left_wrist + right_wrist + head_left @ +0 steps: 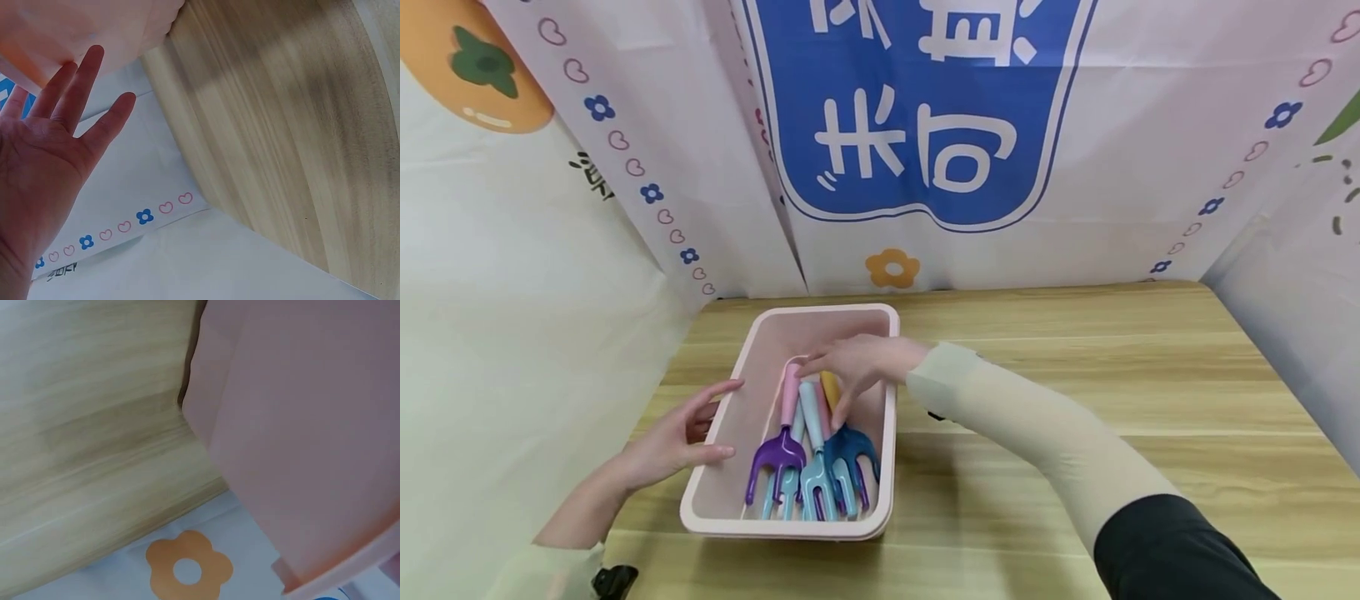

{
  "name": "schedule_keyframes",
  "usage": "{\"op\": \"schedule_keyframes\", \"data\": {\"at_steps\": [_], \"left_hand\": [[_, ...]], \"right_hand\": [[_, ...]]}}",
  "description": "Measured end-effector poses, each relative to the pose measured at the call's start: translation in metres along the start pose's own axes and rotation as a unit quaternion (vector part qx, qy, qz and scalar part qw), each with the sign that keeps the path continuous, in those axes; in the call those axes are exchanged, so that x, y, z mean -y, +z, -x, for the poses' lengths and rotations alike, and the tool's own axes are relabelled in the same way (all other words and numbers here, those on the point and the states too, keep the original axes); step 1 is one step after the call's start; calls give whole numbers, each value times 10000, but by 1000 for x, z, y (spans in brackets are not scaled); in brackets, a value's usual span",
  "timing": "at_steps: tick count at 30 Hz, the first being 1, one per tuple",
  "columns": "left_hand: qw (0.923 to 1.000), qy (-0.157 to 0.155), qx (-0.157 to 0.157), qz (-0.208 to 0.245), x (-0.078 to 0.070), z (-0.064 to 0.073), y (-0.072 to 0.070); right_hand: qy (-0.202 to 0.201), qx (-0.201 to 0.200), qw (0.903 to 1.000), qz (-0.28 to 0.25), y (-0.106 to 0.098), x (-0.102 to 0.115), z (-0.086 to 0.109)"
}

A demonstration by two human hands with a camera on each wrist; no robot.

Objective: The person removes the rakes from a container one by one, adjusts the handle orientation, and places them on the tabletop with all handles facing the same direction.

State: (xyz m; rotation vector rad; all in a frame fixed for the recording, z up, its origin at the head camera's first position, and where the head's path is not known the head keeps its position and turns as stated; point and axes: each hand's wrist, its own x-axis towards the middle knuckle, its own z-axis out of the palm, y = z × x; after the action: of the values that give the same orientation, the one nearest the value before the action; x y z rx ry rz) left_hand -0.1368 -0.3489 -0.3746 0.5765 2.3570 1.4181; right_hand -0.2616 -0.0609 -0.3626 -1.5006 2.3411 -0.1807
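A pale pink plastic bin [782, 527] stands on the wooden table, holding several small garden hand forks. Among them are a purple fork [777, 455] with a pink handle, a light blue fork [812, 417] and a dark blue fork [852, 442]; a yellow handle [830, 388] lies by the dark blue one. My left hand [666, 437] is at the bin's left rim, fingers spread; the left wrist view shows these fingers extended by the bin wall [112, 28]. Over the handles, inside the bin, my right hand [861, 362] reaches down with fingers apart. The right wrist view shows only the bin's outer side [300, 425], with the hand hidden.
The wooden table [1075, 367] stretches to the right of the bin. Behind it hangs a white printed cloth [1120, 167] with a blue sign, and similar cloth encloses both sides. An orange flower print [892, 268] is just behind the bin.
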Motion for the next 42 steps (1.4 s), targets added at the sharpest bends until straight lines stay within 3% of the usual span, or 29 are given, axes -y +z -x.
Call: {"op": "schedule_keyframes", "data": {"at_steps": [6, 13, 20, 32, 37, 42], "left_hand": [[9999, -100, -36, -64, 1, 0, 1], [9999, -65, -66, -49, 1, 0, 1], [9999, 27, -72, -88, 0, 1, 4], [10000, 43, -45, 76, -1, 1, 2], [10000, 21, -65, 14, -3, 2, 3], [10000, -19, -75, -29, -4, 2, 3]], "right_hand": [[-288, 188, 9990, -284, 11, 6, -12], [-686, 304, 9969, -247, 20, 10, -22], [-282, 830, 9948, -511, 22, 16, -23], [-138, 1034, 9919, 727, 21, 15, -23], [195, 1138, 9933, 62, 20, 15, -19], [736, 1358, 9846, -820, 17, 17, -10]]}}
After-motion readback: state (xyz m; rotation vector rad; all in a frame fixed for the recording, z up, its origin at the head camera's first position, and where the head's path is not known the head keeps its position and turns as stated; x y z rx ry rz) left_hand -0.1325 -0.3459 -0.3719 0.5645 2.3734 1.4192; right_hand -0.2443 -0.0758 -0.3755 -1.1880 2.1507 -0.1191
